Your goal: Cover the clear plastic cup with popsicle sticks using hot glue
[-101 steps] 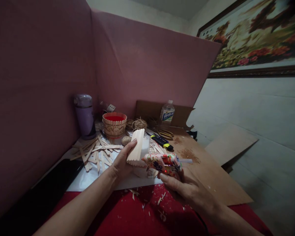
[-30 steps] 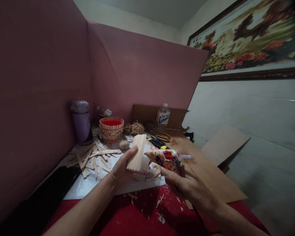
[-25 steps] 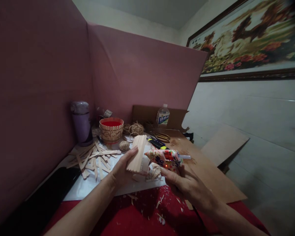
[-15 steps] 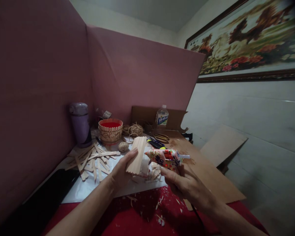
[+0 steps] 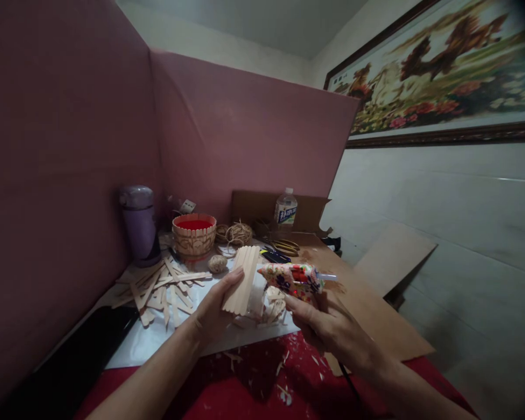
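My left hand (image 5: 219, 300) grips a whitish translucent cup (image 5: 257, 297) whose side is faced with several upright wooden craft sticks (image 5: 242, 280). The thumb presses on the sticks; the fingers behind are hidden. My right hand (image 5: 328, 324) is wrapped round a hot glue gun (image 5: 291, 277) with a floral pattern, and a clear glue stick (image 5: 329, 277) pokes out of its back. The gun's nozzle points left, close to the cup's bare side; I cannot tell whether it touches. Wood scraps (image 5: 275, 303) lie beyond, between the hands.
Loose craft sticks (image 5: 166, 289) are heaped at left on white paper (image 5: 126, 347). Behind stand a purple tumbler (image 5: 140, 224), a stick-covered red-lined bowl (image 5: 194, 239), twine (image 5: 238, 233), a twine ball (image 5: 217, 263), scissors (image 5: 286, 245), pliers (image 5: 273, 255) and a bottle (image 5: 286, 210). Cardboard (image 5: 376, 315) lies right.
The cup in my left hand has tilted slightly, and the glue gun's nozzle has moved a little relative to it. The whole view has shifted slightly. Both hands keep their hold.
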Tool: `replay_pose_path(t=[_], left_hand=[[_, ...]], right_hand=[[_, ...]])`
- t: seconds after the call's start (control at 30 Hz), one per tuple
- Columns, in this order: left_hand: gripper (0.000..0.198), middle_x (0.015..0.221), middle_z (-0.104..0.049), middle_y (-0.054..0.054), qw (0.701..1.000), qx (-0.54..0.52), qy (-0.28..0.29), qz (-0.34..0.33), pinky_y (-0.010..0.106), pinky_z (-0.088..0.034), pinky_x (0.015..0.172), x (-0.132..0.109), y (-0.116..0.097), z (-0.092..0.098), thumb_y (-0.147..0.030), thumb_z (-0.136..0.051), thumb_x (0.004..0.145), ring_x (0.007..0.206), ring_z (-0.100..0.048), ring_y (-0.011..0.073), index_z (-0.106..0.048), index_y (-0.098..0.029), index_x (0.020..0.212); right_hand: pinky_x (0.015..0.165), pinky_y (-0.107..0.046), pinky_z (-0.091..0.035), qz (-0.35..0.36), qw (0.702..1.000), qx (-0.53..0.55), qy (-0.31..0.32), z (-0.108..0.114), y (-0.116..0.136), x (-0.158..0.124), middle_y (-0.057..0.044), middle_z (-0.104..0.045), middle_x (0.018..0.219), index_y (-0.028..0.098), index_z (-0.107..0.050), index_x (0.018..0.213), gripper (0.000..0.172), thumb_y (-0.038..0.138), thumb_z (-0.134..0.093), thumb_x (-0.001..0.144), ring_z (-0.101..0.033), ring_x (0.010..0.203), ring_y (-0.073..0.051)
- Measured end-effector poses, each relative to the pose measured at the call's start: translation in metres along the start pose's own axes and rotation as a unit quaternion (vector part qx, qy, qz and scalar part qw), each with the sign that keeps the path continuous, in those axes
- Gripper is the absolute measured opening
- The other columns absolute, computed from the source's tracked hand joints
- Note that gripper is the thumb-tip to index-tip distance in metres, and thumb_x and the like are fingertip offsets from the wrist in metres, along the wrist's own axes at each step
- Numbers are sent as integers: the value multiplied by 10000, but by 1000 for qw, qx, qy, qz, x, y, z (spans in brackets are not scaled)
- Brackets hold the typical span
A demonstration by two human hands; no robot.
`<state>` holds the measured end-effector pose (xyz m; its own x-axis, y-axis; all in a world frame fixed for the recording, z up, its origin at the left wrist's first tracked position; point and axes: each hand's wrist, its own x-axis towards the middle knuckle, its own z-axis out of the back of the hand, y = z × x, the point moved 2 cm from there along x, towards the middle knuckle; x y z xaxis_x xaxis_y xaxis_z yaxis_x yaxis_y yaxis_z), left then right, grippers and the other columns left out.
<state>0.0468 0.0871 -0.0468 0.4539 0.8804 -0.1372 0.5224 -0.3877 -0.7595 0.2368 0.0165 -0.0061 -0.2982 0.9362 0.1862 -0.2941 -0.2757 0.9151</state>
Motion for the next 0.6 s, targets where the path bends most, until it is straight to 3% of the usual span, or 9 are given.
replay_pose_path(t=[0.2, 0.6], left_hand=[[318, 756, -719, 113, 1000, 6, 19, -8, 317, -546, 553, -2, -2, -5, -363, -567, 841, 618, -662, 211, -676, -85, 950], [347, 746, -723, 109, 999, 0, 45, -2, 276, -534, 585, -2, 0, -3, -379, -616, 816, 628, -666, 195, -685, -83, 983]], right_hand=[[389, -216, -273, -9, 1000, -15, 9, 3, -7, 0, 22, -426, 558, 193, -657, 860, 336, 503, -532, 893, -344, 466, -94], [414, -236, -302, -42, 999, 1, -16, -1, 14, 1, 20, -407, 514, 182, -655, 791, 396, 533, -503, 893, -346, 473, -108]])
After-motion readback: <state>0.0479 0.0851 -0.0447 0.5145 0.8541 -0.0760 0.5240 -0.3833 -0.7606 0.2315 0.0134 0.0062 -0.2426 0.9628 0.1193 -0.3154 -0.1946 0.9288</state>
